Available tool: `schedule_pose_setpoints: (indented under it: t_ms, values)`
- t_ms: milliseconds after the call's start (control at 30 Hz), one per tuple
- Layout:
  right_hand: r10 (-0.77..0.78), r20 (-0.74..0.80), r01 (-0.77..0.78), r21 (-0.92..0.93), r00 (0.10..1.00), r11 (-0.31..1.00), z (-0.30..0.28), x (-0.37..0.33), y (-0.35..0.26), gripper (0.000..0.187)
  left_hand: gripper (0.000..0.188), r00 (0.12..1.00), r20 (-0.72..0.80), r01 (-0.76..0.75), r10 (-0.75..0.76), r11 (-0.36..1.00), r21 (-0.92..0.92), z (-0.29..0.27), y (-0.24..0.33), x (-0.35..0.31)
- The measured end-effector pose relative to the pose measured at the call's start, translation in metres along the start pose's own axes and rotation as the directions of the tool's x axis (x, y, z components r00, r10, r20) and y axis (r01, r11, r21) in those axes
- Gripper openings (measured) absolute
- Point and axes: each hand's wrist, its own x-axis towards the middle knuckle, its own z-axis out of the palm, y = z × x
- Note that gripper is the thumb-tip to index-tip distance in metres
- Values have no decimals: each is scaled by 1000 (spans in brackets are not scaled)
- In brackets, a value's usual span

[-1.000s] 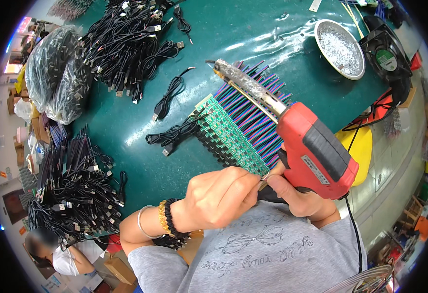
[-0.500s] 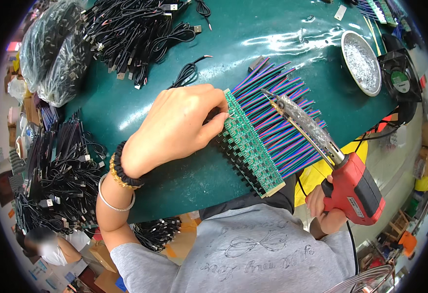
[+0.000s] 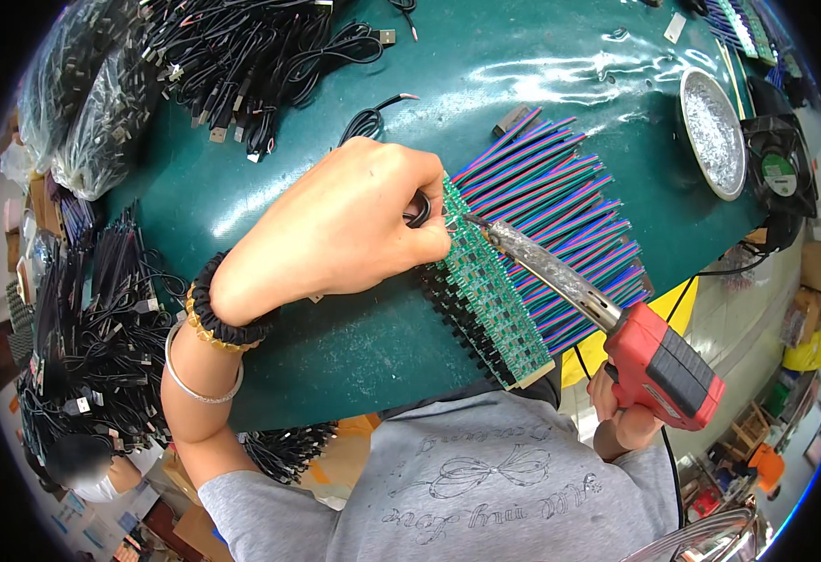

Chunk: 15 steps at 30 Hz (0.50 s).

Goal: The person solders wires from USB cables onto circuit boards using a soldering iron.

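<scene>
My left hand (image 3: 345,220) is closed in a pinch on a black cable (image 3: 417,210). A dark loop of it shows inside the fingers, and its end is at the upper part of the green circuit board panel (image 3: 497,304). From the panel's right edge fan out rows of multicoloured ribbon wires (image 3: 560,220); black connectors (image 3: 457,314) line its left edge. My right hand (image 3: 628,417) is wrapped round the handle of a red and black soldering gun (image 3: 668,365). The gun's tip meets the board close beside my left fingertips; whether it touches the cable end I cannot tell.
Coiled black USB cables (image 3: 251,66) lie at the back left, beside plastic-bagged bundles (image 3: 102,112). More cables (image 3: 102,328) pile up at the left. A bowl of silvery material (image 3: 713,136) stands at the right, next to a black fan (image 3: 777,173). One cable (image 3: 364,124) lies behind my left hand.
The soldering gun has moved left and down, bringing its tip from above the ribbon wires onto the board by my left fingers. My left hand stays at the board's edge, and the view has shifted slightly.
</scene>
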Motion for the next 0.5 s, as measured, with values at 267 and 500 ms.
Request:
schedule_pose_setpoints:
  t_ms: [267,500]
  values:
    - [-16,70,26,-138,997,990,-10,-7,6,23,13,999,20,35,-34,999,-42,1,-3,1]
    - [-101,-1,94,-364,995,927,-3,-1,2,30,14,996,40,77,-75,996,-47,-1,-1,3]
